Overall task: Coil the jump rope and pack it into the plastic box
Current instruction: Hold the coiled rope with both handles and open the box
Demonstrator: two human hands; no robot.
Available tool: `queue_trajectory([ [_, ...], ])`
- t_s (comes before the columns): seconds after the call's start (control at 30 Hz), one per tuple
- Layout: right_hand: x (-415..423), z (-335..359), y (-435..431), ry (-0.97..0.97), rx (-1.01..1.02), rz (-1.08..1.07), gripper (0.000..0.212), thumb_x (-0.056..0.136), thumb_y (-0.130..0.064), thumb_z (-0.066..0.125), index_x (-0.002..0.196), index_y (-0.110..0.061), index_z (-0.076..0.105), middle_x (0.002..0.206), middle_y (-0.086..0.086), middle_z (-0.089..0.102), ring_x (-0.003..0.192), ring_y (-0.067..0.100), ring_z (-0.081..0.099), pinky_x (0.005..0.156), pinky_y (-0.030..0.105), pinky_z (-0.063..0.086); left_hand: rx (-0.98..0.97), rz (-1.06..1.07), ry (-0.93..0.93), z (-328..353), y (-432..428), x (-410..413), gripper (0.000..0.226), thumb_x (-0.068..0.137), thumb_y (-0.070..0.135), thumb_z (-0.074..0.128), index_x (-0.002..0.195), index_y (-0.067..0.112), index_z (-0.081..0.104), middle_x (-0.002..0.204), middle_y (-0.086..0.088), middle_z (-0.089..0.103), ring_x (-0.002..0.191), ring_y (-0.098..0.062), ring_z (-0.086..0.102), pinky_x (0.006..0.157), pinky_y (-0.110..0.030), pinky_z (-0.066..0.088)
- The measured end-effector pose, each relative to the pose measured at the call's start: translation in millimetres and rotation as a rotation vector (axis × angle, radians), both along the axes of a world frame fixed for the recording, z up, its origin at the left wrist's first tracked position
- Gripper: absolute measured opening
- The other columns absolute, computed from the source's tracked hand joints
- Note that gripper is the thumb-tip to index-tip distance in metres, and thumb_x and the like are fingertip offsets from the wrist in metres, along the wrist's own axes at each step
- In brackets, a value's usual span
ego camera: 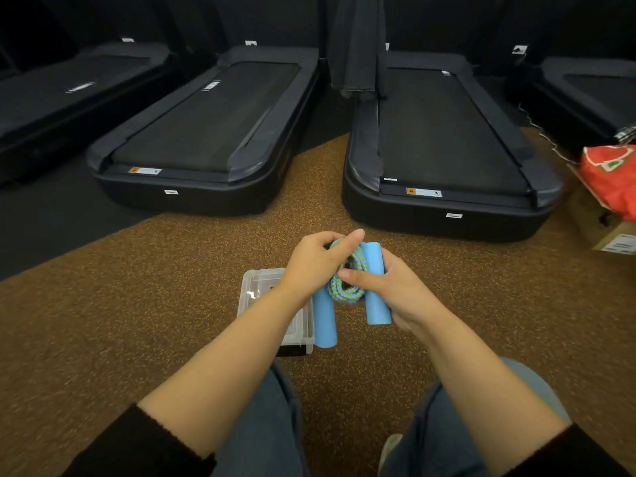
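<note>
The left hand (316, 263) is curled over the top of the rope (344, 290) and holds the loops bunched together. The right hand (389, 290) is wrapped round the right handle (377, 297), and its thumb presses on the side of the loops. Both hands are gripping; neither is spread flat.

The rope is wound into a small, tight bundle between the two blue handles, so the coiling looks almost done or done. I see no loose end hanging down.

The left handle (325, 321) and the right handle lie side by side, close together. Their long way runs from far to near, and the near ends point down toward the person's knees.

The whole bundle is up in the air, just to the right of the plastic box (261, 287), which sits on the brown floor (137, 304) partly under the left arm. The rope is not in the box yet, so packing is what is left. I cannot tell if the box is open.
</note>
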State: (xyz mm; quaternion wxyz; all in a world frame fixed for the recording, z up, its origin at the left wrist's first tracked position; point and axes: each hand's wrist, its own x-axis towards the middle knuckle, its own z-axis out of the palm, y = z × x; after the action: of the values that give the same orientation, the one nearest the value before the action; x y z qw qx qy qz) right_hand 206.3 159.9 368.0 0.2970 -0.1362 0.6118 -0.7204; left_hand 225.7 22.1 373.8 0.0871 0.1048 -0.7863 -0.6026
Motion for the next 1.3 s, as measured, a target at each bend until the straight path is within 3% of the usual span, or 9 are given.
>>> queue_trajectory([
  [0.13,1,-3,-3,-0.018,0.022,-0.024,0.037,0.077,-0.001,0.071,0.110,-0.008,0.057,0.097,0.010,0.069,0.084,0.021,0.070,0.075,0.044,0.057,0.236,0.032,-0.137,-1,5,0,0.037,0.077,0.047,0.069,0.053,0.020,0.061,0.054,0.007,0.059,0.059,-0.012,0.057,0.062,-0.029,0.047],
  [0.33,1,-11,-3,-0.098,0.029,0.046,0.035,0.077,0.001,0.070,0.108,-0.010,0.058,0.098,0.010,0.069,0.087,0.024,0.069,0.074,0.045,0.057,0.444,0.016,-0.310,-6,6,-2,0.034,0.078,0.039,0.071,0.085,0.006,0.067,0.070,-0.005,0.066,0.062,-0.017,0.063,0.063,-0.028,0.054],
  [0.57,3,-25,-10,-0.203,-0.022,0.005,0.041,0.075,0.006,0.070,0.109,-0.013,0.056,0.097,0.011,0.070,0.084,0.025,0.071,0.071,0.043,0.059,0.286,0.108,-0.208,-19,9,-12,0.028,0.073,0.037,0.076,0.063,0.016,0.060,0.062,0.003,0.060,0.060,-0.009,0.057,0.058,-0.023,0.046],
  [0.67,-2,-31,-14,-0.194,-0.023,-0.072,0.042,0.074,0.008,0.069,0.108,-0.013,0.056,0.094,0.010,0.069,0.078,0.022,0.071,0.067,0.041,0.060,0.257,0.095,-0.166,-22,9,-16,0.030,0.075,0.042,0.073,0.076,0.013,0.068,0.069,0.004,0.063,0.066,-0.008,0.059,0.064,-0.022,0.047],
  [0.8,-14,-36,-13,-0.200,-0.027,-0.077,0.036,0.076,0.008,0.067,0.103,-0.016,0.058,0.089,0.006,0.070,0.076,0.019,0.071,0.063,0.037,0.060,0.280,-0.149,-0.091,-27,-2,-20,0.031,0.075,0.034,0.073,0.101,0.019,0.068,0.097,0.005,0.066,0.088,-0.006,0.062,0.083,-0.023,0.050],
  [0.93,-22,-47,-18,-0.189,-0.041,-0.035,0.042,0.075,0.013,0.066,0.105,-0.015,0.057,0.087,0.005,0.071,0.076,0.019,0.072,0.057,0.034,0.058,0.270,-0.245,-0.136,-40,-12,-26,0.054,0.052,0.025,0.086,0.103,0.022,0.069,0.097,0.000,0.068,0.088,-0.011,0.065,0.086,-0.032,0.055],
  [1.03,-31,-58,-20,-0.189,-0.051,0.011,0.043,0.075,0.016,0.063,0.107,-0.012,0.057,0.089,0.007,0.072,0.079,0.020,0.072,0.060,0.033,0.058,0.299,-0.212,-0.136,-51,-15,-30,0.042,0.062,0.019,0.083,0.102,0.018,0.070,0.094,-0.005,0.070,0.086,-0.015,0.066,0.085,-0.036,0.055],
  [1.17,-41,-73,-24,-0.177,-0.063,0.076,0.044,0.075,0.015,0.062,0.109,-0.012,0.055,0.098,0.007,0.069,0.087,0.017,0.069,0.075,0.030,0.059,0.474,-0.215,-0.185,-66,-22,-37,0.019,0.080,0.006,0.069,0.099,0.012,0.069,0.086,-0.006,0.070,0.073,-0.011,0.068,0.070,-0.025,0.058],
  [1.3,-47,-90,-39,-0.167,-0.049,0.081,0.047,0.074,0.015,0.066,0.109,-0.014,0.055,0.098,0.007,0.069,0.086,0.017,0.069,0.072,0.031,0.059,0.571,-0.108,-0.285,-83,-31,-48,0.005,0.082,0.014,0.068,0.086,0.013,0.072,0.074,-0.003,0.073,0.064,-0.010,0.068,0.061,-0.022,0.058],
])
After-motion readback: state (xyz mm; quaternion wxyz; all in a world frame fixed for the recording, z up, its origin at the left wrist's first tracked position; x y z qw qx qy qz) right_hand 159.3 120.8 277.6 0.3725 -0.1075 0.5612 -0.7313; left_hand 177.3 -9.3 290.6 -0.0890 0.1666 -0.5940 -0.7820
